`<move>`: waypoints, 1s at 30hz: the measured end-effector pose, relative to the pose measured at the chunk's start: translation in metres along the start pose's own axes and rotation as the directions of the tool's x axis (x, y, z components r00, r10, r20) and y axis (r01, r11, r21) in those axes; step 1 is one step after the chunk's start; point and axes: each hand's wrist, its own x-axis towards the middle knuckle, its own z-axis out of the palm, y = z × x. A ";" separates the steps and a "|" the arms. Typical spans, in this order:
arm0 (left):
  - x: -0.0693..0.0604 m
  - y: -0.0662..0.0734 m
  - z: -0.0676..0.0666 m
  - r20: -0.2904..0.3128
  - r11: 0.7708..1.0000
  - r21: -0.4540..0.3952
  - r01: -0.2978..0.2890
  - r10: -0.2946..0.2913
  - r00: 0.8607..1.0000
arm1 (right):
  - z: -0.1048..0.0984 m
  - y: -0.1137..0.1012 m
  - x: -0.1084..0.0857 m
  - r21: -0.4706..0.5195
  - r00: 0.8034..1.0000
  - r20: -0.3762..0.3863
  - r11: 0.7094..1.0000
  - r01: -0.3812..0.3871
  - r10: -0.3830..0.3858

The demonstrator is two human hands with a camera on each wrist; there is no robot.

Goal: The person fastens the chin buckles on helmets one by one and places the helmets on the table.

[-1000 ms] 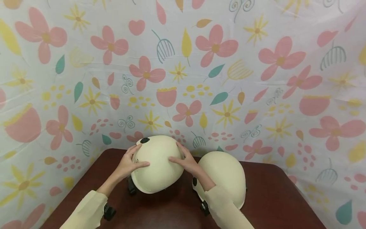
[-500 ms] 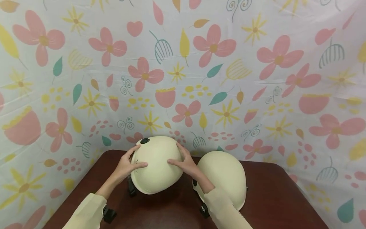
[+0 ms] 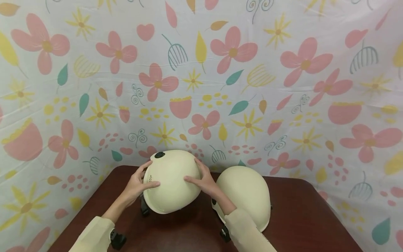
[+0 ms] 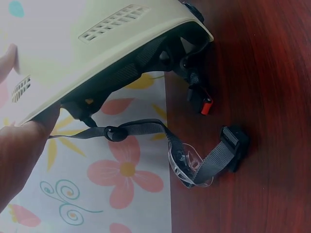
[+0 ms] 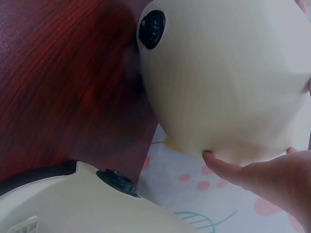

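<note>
A cream helmet (image 3: 173, 182) is held tilted over the table, between both hands. My left hand (image 3: 136, 182) grips its left edge; in the left wrist view the fingers reach under the rim and a fingertip lies on the shell. On the opposite side, my right hand (image 3: 204, 178) grips the shell with thumb and fingers spread. A dark chin strap (image 4: 143, 127) hangs below the helmet, with a black buckle piece (image 4: 197, 99) showing a red part. The shell carries a black round knob (image 5: 152, 29) and vent slots (image 4: 114, 23). Whether the helmet touches the table cannot be told.
A second cream helmet (image 3: 245, 196) stands on the table just right of the held one, partly behind the right forearm. The dark red wooden table (image 3: 296, 217) ends against a flower-patterned cloth (image 3: 201, 70) at the back.
The left hand and its forearm have shifted slightly left and down along the helmet's edge. The held helmet is almost still, both hands keeping their grip; the head view has drifted a little.
</note>
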 end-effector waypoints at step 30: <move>-0.009 0.001 -0.011 0.132 0.998 -0.056 0.018 -0.010 0.991 | -0.005 0.003 -0.002 -0.017 1.000 -0.004 1.000 -0.018 0.018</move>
